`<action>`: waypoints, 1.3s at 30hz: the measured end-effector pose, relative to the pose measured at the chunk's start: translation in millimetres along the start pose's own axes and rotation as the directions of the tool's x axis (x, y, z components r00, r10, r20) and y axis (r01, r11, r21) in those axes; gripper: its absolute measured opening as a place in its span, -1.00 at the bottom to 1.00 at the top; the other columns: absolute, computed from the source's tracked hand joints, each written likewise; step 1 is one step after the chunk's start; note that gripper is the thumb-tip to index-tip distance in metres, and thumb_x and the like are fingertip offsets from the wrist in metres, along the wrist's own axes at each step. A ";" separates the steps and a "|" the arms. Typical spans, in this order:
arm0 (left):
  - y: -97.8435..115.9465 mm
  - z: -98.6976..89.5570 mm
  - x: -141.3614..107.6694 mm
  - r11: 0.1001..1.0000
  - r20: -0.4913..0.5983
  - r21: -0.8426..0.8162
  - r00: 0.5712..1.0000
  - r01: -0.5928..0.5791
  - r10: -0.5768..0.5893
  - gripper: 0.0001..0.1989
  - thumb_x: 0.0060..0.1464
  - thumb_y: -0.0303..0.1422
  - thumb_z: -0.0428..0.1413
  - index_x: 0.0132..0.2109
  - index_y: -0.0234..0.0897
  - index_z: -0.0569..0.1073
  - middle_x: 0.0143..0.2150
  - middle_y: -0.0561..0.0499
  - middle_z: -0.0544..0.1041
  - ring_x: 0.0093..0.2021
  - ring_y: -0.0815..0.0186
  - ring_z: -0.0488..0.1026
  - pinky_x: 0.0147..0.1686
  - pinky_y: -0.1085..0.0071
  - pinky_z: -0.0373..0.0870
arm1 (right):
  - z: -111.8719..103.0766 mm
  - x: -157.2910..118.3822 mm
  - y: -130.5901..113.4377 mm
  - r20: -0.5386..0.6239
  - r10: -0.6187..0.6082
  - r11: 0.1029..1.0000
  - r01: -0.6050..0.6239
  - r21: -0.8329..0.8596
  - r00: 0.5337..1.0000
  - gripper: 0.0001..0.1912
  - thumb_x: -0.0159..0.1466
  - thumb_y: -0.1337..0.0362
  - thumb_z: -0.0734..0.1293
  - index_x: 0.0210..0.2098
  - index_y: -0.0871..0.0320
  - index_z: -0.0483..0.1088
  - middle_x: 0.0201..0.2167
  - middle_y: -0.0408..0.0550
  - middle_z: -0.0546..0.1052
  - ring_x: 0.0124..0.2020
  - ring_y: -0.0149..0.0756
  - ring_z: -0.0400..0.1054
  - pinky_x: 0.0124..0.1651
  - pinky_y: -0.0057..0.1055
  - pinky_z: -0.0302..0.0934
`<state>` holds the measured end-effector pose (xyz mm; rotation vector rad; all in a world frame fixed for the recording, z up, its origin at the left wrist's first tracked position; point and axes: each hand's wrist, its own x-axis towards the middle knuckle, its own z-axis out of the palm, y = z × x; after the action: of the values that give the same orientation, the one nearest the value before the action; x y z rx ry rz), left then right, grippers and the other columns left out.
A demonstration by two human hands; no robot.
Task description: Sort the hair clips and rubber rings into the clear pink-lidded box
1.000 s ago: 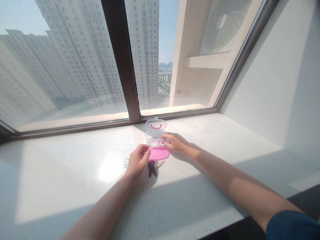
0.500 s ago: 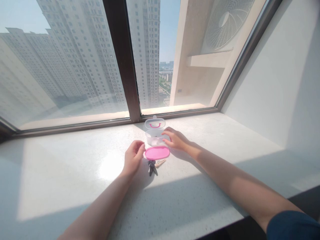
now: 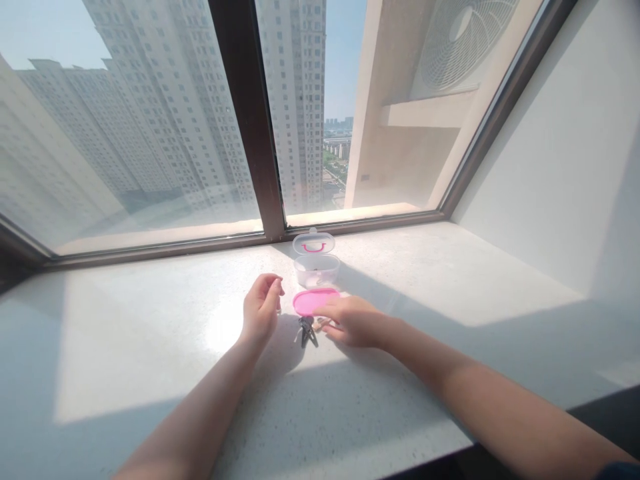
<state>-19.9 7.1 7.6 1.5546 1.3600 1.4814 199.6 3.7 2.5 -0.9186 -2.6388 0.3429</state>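
A clear plastic box (image 3: pixel 317 272) stands near the window, its clear lid (image 3: pixel 313 243) with a pink handle raised behind it. In front of the box lies a pink oval tray (image 3: pixel 309 302). Black clips (image 3: pixel 307 331) lie just below the tray. My right hand (image 3: pixel 353 321) is over the tray's right end, thumb and fingers around the light-brown clip (image 3: pixel 320 324) beside the black ones; whether it grips the clip is unclear. My left hand (image 3: pixel 263 303) is left of the tray, fingers curled together, with something small and unclear beneath the fingertips.
The speckled white windowsill (image 3: pixel 400 393) carries everything. Behind it rises a window with a dark frame (image 3: pixel 250 120), and a white wall (image 3: pixel 555 167) bounds the right side. A bright sun glare lies left of my left hand.
My right hand has moved from the clear box down to the light-brown clip. My left hand has shifted slightly away from the pink tray. The whole view has shifted slightly.
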 end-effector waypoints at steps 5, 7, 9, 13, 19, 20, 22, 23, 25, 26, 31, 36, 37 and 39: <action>-0.2 -1.2 -6.4 0.958 0.243 0.259 0.968 -0.126 0.062 -0.84 0.19 -0.29 -0.01 -0.19 -0.24 0.41 -0.47 0.10 0.41 -0.49 0.36 0.33 -0.45 0.46 0.27 | 2.7 -2.1 -2.0 0.095 0.021 0.994 -0.031 0.108 0.995 -0.84 0.25 0.30 0.29 -0.20 0.13 0.48 -0.37 -0.08 0.54 -0.39 -0.32 0.32 -0.31 -0.45 0.08; 2.4 -1.6 -10.4 0.880 0.418 0.406 0.907 -0.247 0.062 -0.83 0.17 -0.31 0.00 -0.15 -0.22 0.44 -0.43 0.08 0.46 -0.46 0.35 0.34 -0.42 0.44 0.25 | 1.6 -3.0 -0.7 0.111 0.026 0.992 -0.040 0.119 0.993 -0.87 0.26 0.28 0.28 -0.30 0.15 0.48 -0.44 -0.10 0.51 -0.42 -0.35 0.28 -0.35 -0.45 0.04; 7.0 -1.0 -15.9 0.785 0.546 0.499 0.836 -0.367 0.044 -0.80 0.17 -0.34 0.00 -0.09 -0.18 0.45 -0.32 0.04 0.52 -0.43 0.34 0.37 -0.39 0.43 0.25 | -0.6 -4.1 0.5 0.105 0.038 0.988 -0.053 0.147 0.994 -0.87 0.25 0.28 0.29 -0.37 0.16 0.46 -0.48 -0.12 0.48 -0.46 -0.37 0.23 -0.38 -0.46 0.01; 18.6 1.2 -26.0 0.676 0.619 0.577 0.786 -0.458 0.005 -0.80 0.19 -0.34 -0.04 -0.14 -0.14 0.47 -0.27 0.02 0.56 -0.38 0.29 0.42 -0.35 0.40 0.26 | -7.5 -5.7 4.5 0.059 0.104 0.951 -0.117 0.286 0.993 -0.91 0.22 0.27 0.30 -0.39 0.17 0.37 -0.57 -0.20 0.35 -0.53 -0.44 0.14 -0.42 -0.47 -0.02; 19.5 -20.0 -10.0 0.592 0.482 0.742 0.864 -0.315 -0.145 -0.77 0.19 -0.31 -0.05 -0.18 -0.16 0.49 -0.29 -0.01 0.56 -0.34 0.22 0.46 -0.38 0.36 0.29 | -14.1 -7.9 16.9 -0.014 0.312 0.800 -0.255 0.543 0.950 -0.83 0.16 0.32 0.29 -0.44 0.14 0.14 -0.57 -0.26 0.26 -0.56 -0.48 0.10 -0.49 -0.51 -0.01; 16.6 -27.4 -4.0 0.598 0.406 0.770 0.895 -0.225 -0.186 -0.76 0.18 -0.30 -0.05 -0.19 -0.16 0.51 -0.28 -0.02 0.57 -0.32 0.20 0.47 -0.37 0.35 0.31 | -13.7 -8.5 18.8 -0.004 0.328 0.774 -0.266 0.575 0.945 -0.84 0.15 0.34 0.27 -0.44 0.13 0.14 -0.58 -0.26 0.27 -0.56 -0.48 0.12 -0.51 -0.51 0.00; 9.5 -42.8 7.2 0.618 0.283 0.781 0.933 -0.088 -0.225 -0.73 0.16 -0.31 -0.05 -0.14 -0.18 0.53 -0.19 -0.06 0.56 -0.24 0.18 0.48 -0.28 0.32 0.35 | -11.1 -9.8 21.5 0.040 0.355 0.706 -0.296 0.643 0.934 -0.88 0.15 0.37 0.24 -0.41 0.12 0.15 -0.60 -0.27 0.28 -0.59 -0.46 0.19 -0.53 -0.52 0.06; 5.8 -49.6 11.5 0.621 0.254 0.782 0.937 -0.053 -0.240 -0.71 0.16 -0.32 -0.05 -0.11 -0.19 0.54 -0.17 -0.07 0.55 -0.21 0.17 0.48 -0.24 0.30 0.37 | -9.1 -10.3 22.2 0.063 0.368 0.668 -0.311 0.676 0.928 -0.89 0.14 0.38 0.24 -0.39 0.12 0.15 -0.61 -0.27 0.30 -0.59 -0.44 0.24 -0.54 -0.52 0.10; -0.3 -59.1 16.7 0.627 0.240 0.778 0.932 -0.018 -0.271 -0.68 0.12 -0.32 -0.01 -0.04 -0.21 0.53 -0.14 -0.10 0.52 -0.21 0.15 0.48 -0.22 0.27 0.38 | -4.7 -10.6 22.8 0.098 0.392 0.597 -0.334 0.730 0.915 -0.87 0.13 0.39 0.24 -0.37 0.11 0.15 -0.61 -0.26 0.34 -0.58 -0.38 0.35 -0.55 -0.50 0.19; -2.6 -61.3 17.6 0.630 0.247 0.776 0.928 -0.018 -0.278 -0.68 0.11 -0.31 0.01 -0.04 -0.22 0.54 -0.14 -0.11 0.51 -0.21 0.14 0.48 -0.22 0.27 0.39 | -2.7 -10.4 22.9 0.111 0.398 0.568 -0.340 0.749 0.910 -0.86 0.12 0.39 0.25 -0.36 0.11 0.15 -0.61 -0.25 0.36 -0.56 -0.34 0.39 -0.55 -0.49 0.23; -6.2 -51.1 13.1 0.667 0.316 0.740 0.919 -0.082 -0.238 -0.72 0.08 -0.28 0.07 -0.10 -0.19 0.57 -0.15 -0.08 0.47 -0.23 0.17 0.47 -0.19 0.28 0.39 | 0.8 -8.2 22.5 0.106 0.352 0.563 -0.301 0.770 0.930 -0.87 0.16 0.33 0.29 -0.39 0.14 0.20 -0.63 -0.24 0.37 -0.59 -0.37 0.40 -0.53 -0.49 0.26; -7.5 -38.3 10.1 0.683 0.412 0.706 0.893 -0.188 -0.181 -0.77 0.07 -0.35 0.05 -0.23 -0.17 0.62 -0.23 -0.06 0.44 -0.22 0.17 0.46 -0.13 0.28 0.36 | 0.6 -6.5 22.0 0.050 0.354 0.600 -0.268 0.754 0.934 -0.78 0.18 0.16 0.35 -0.38 0.19 0.33 -0.61 -0.19 0.37 -0.60 -0.40 0.35 -0.58 -0.50 0.20; -8.0 -37.8 10.2 0.686 0.416 0.703 0.891 -0.188 -0.181 -0.77 0.07 -0.36 0.05 -0.26 -0.17 0.62 -0.23 -0.06 0.44 -0.22 0.18 0.46 -0.14 0.29 0.36 | 0.8 -6.3 22.0 0.046 0.354 0.600 -0.265 0.755 0.934 -0.77 0.19 0.14 0.35 -0.36 0.20 0.35 -0.61 -0.18 0.38 -0.60 -0.40 0.35 -0.58 -0.50 0.20; -9.0 -38.2 10.6 0.698 0.418 0.690 0.893 -0.194 -0.166 -0.78 0.07 -0.36 0.04 -0.27 -0.19 0.61 -0.22 -0.07 0.45 -0.21 0.17 0.46 -0.16 0.30 0.37 | 1.0 -6.3 22.1 0.040 0.351 0.597 -0.256 0.760 0.936 -0.76 0.19 0.15 0.36 -0.30 0.22 0.39 -0.58 -0.14 0.41 -0.58 -0.39 0.35 -0.55 -0.48 0.21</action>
<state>-60.2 11.2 10.9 2.2080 1.7221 0.4744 216.2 16.5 -7.1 -1.0136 -1.8766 1.3215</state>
